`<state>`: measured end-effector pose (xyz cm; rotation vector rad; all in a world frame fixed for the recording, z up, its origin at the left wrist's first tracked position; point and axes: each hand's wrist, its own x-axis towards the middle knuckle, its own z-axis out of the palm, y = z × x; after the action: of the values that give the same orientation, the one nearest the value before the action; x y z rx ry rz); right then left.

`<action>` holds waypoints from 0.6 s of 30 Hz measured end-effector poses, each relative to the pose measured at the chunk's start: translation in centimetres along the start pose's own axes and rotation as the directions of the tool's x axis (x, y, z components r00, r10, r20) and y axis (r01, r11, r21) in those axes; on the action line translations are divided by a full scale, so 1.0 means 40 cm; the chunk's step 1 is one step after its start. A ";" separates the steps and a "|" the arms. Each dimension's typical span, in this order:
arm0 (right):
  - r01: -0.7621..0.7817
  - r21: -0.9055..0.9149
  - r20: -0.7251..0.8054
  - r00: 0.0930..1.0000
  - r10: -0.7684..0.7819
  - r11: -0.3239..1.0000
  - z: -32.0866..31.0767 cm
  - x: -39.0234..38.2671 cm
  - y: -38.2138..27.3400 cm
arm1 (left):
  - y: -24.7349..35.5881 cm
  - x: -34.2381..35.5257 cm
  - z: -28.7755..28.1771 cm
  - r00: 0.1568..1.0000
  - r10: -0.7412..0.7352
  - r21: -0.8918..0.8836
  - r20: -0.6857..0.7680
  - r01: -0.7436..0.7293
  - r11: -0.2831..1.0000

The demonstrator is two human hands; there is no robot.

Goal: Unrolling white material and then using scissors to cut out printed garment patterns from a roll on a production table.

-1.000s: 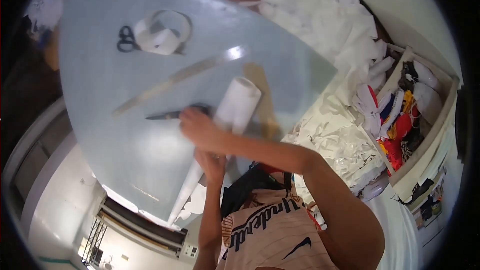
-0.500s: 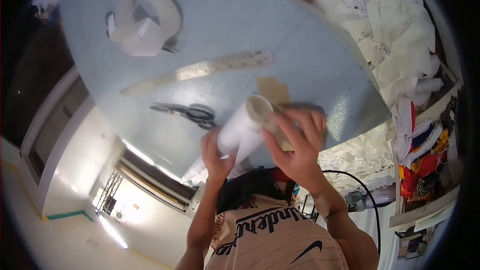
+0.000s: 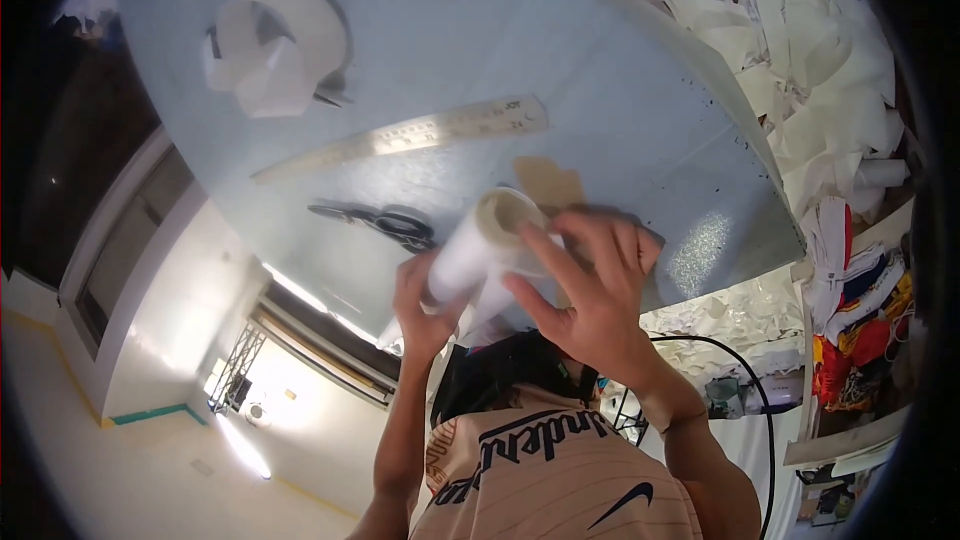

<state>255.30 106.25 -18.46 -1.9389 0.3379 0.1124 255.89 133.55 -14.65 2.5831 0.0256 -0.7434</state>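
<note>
Now your right hand (image 3: 600,285), off the black-handled scissors (image 3: 375,222), has its fingers spread at the open end of the white roll (image 3: 468,252) on the desk (image 3: 620,120) while your left hand (image 3: 422,318) clasps its side, so both hands attend to the roll.

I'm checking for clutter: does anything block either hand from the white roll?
Nothing visible does: the left hand and right hand are both at the white roll. The black-handled scissors lie left of it, outside both hands' way.
</note>
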 end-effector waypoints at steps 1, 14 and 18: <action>0.005 -0.005 0.003 1.000 -0.005 1.000 0.003 -0.010 -0.008 | 0.001 -0.012 -0.009 1.000 -0.002 -0.006 -0.004 0.002 1.000; 0.457 -0.408 0.242 0.889 -0.389 0.790 0.097 0.292 -0.206 | 0.073 -0.173 -0.001 0.898 0.372 0.376 -0.234 -0.270 0.887; 0.455 -0.468 0.379 0.878 -0.293 0.758 0.101 0.281 -0.277 | 0.130 -0.248 -0.046 0.916 0.383 0.162 -0.120 -0.363 0.918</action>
<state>269.53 111.79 -12.78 -2.4794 -0.3309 0.2382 249.03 130.68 -6.06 2.6511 -0.4776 -0.4202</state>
